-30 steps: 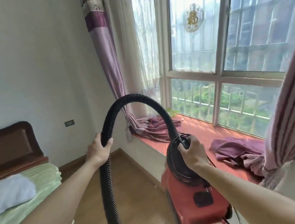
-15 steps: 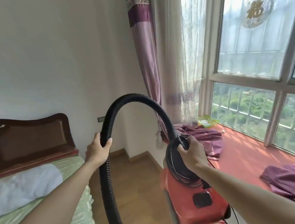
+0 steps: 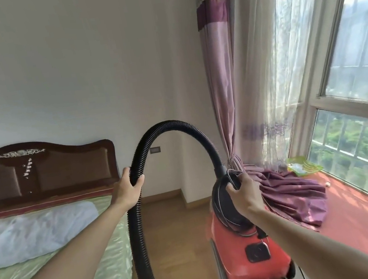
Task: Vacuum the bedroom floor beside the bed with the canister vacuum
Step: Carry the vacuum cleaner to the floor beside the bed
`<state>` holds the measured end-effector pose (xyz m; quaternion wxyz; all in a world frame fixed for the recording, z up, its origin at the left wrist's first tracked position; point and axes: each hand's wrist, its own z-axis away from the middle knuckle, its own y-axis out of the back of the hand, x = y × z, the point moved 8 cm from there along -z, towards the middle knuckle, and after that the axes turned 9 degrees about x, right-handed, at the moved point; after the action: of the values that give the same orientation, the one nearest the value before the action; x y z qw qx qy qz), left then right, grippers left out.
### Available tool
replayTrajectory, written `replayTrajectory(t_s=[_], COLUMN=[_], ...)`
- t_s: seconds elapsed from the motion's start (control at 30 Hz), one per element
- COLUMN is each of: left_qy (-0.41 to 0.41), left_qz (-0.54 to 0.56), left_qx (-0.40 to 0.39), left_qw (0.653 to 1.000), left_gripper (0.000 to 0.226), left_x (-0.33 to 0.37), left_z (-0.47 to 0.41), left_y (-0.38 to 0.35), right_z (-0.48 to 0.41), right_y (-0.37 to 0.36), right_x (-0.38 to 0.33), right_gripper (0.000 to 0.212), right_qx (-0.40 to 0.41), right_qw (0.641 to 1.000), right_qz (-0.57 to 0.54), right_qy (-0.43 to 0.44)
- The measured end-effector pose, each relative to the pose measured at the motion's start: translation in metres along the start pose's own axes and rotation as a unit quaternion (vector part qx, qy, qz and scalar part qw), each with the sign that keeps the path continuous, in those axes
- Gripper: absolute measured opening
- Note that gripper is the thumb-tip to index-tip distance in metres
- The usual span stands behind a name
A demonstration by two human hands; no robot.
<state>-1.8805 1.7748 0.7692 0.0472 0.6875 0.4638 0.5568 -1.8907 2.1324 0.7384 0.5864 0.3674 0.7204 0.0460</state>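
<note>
Two grips: left hand (image 3: 127, 190) hose (image 3: 168, 127), right hand (image 3: 245, 192) vacuum (image 3: 247, 262).

Strong daylight pours in from the window (image 3: 360, 66) on the right, blowing out to white at the top right corner. The sheer curtain (image 3: 267, 76) glows, and sun patches dapple the red sill (image 3: 362, 219). The wall (image 3: 67, 61) is evenly, softly lit. Wide-angle distortion bows the window frame and the picture's edges. Motion blur smears the canister vacuum (image 3: 242, 258), mostly along its left side; the hose (image 3: 135, 232) looks sharper.
</note>
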Motion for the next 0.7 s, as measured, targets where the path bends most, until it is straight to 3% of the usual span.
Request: replayTrajectory(t_s=[0.27,0.7], left_qy=[0.047,0.072], left_qz=[-0.016,-0.043], left_qx=[0.042,0.081], left_qw=[0.998,0.993], left_gripper=[0.038,0.032], left_x=[0.009,-0.012], left_z=[-0.056,-0.128], left_y=[-0.041,-0.078], right_z=[-0.088,-0.171], right_y=[-0.056,-0.144], right_x=[0.000,-0.003], right_gripper=[0.023,0.024], right_qx=[-0.044,-0.088], right_qw=[0.999,0.994], right_qz=[-0.027,-0.056], right_qy=[0.017,0.031])
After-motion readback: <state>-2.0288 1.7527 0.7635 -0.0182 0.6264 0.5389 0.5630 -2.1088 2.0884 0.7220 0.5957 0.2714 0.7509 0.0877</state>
